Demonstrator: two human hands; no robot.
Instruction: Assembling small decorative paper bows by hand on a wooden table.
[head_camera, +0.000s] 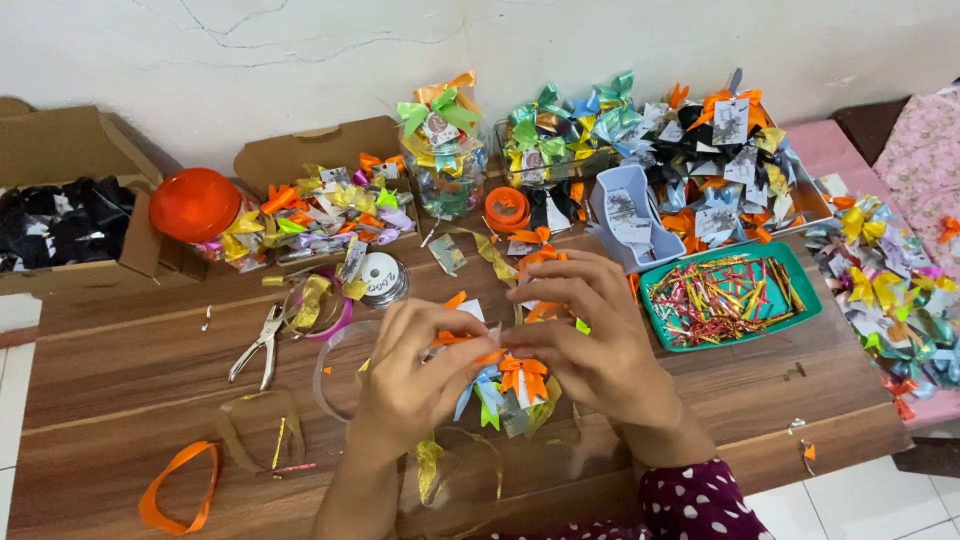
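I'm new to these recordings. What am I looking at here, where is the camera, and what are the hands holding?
There is no machine: a person works with bare hands, filmed by a camera on their head looking down. The left hand and right hand meet over a wooden table, both pinching a piece of orange ribbon. A finished orange bow lies just below. Around them lie metal pliers, a green tray of coloured twist ties, an orange ribbon loop and heaps of bows.

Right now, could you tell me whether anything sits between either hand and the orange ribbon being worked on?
Nothing visible does. The left hand and the right hand both already pinch the orange ribbon between their fingertips, just above the finished orange bow on the wooden table.
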